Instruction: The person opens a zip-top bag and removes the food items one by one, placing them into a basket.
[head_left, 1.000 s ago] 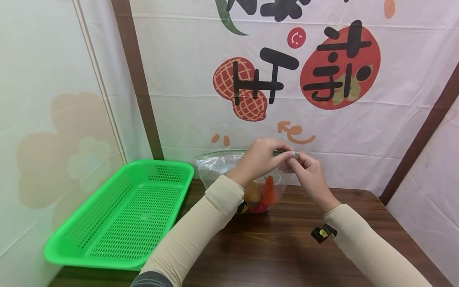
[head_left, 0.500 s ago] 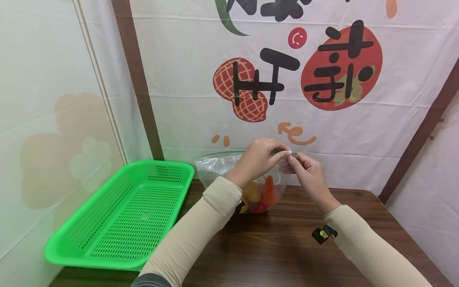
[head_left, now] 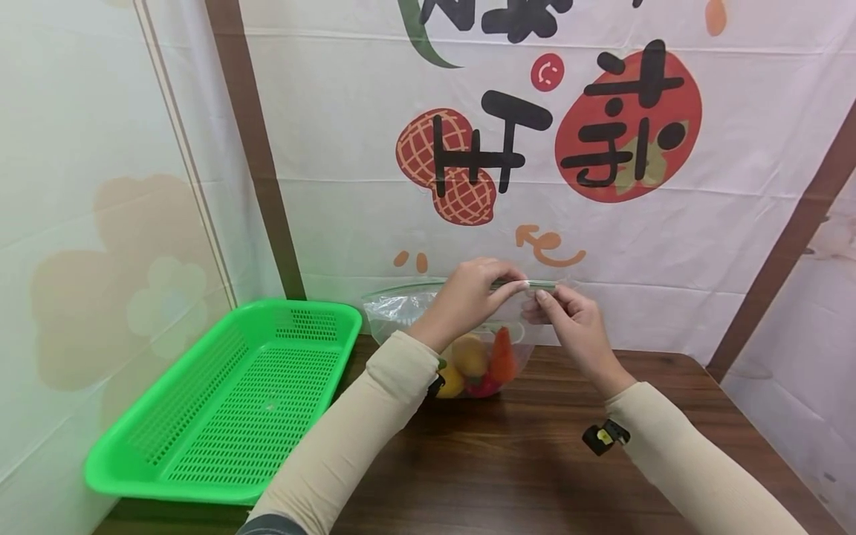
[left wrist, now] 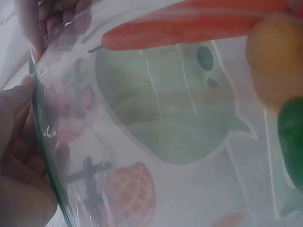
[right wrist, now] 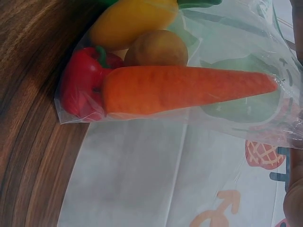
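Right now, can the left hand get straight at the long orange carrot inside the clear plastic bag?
Probably not: the clear plastic bag lies between the left hand and the long orange carrot, and that hand is pinching the bag's green zip edge. How much is sealed, I cannot tell.

Clear zip bag (head_left: 401, 308) partly hidden behind left hand (head_left: 471, 296). Left wrist view: carrot (left wrist: 189, 28) cropped by top edge; green piece (left wrist: 291, 137) cut off at right edge, kind unclear. Right wrist view: yellow produce (right wrist: 135, 23) cropped at top.
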The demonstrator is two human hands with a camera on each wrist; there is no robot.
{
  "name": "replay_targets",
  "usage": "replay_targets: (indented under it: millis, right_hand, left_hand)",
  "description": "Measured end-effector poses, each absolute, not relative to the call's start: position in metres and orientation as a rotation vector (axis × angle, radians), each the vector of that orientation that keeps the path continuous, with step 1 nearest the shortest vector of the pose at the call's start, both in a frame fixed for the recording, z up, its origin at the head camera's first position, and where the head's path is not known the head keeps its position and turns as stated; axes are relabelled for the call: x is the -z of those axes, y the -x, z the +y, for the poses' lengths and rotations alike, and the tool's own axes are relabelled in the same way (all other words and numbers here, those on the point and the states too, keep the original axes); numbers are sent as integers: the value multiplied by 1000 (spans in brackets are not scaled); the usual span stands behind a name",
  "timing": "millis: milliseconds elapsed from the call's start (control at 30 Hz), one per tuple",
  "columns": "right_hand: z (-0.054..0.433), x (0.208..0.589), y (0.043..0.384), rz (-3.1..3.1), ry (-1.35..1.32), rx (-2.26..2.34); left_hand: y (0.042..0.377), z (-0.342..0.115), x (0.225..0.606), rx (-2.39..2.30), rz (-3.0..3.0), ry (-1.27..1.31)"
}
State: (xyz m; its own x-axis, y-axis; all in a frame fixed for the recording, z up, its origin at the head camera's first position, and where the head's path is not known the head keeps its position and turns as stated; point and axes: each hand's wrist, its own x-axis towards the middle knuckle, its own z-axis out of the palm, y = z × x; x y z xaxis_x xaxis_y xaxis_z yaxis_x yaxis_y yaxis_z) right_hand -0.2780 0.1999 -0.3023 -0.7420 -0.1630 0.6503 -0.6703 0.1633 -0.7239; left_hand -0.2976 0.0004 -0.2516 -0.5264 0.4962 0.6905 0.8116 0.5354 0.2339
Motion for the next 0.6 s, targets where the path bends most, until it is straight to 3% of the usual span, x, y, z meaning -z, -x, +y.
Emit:
replay_targets:
  millis: [600]
  right_hand:
    - [208, 302, 286, -2035, -778, -1617]
  left_hand:
    - [302, -17, 251, 767, -2163, 1063]
